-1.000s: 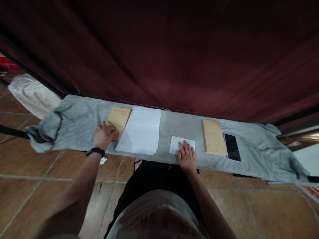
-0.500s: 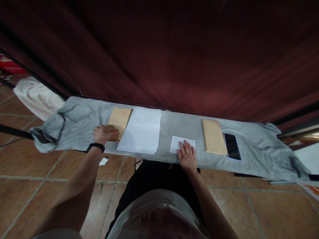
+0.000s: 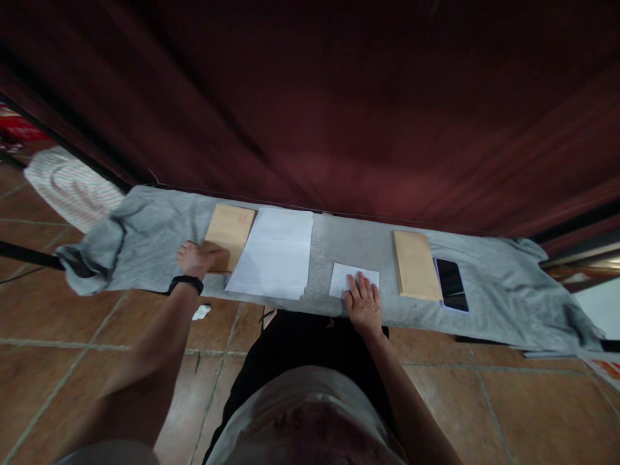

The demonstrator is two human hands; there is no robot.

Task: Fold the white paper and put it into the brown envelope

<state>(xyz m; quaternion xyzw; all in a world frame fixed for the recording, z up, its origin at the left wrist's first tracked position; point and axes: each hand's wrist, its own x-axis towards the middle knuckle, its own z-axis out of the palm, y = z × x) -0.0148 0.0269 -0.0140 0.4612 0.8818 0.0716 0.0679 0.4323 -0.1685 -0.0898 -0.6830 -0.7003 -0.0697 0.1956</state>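
Note:
At the left of the cloth-covered surface, my left hand (image 3: 194, 259) is closed at the lower left edge of a brown paper envelope (image 3: 232, 226). Its thumb lies over the envelope, while the other fingers are curled and partly hidden. Beside this envelope, to the right, lies a stack of white paper sheets (image 3: 276, 252). My right hand (image 3: 364, 307) rests flat, fingers stretched, on a small folded white paper (image 3: 341, 280) near the front edge.
A stack of brown envelopes (image 3: 417, 265) lies right of the folded paper, with a phone (image 3: 452, 285) against its right side. Grey cloth (image 3: 504, 284) covers the narrow surface. A dark red curtain (image 3: 310, 116) hangs behind it. A striped cloth (image 3: 72, 187) is at far left.
My left hand has shifted slightly left and away from me, and the left envelope's upper left corner has moved the same way. My right hand stays on the folded paper.

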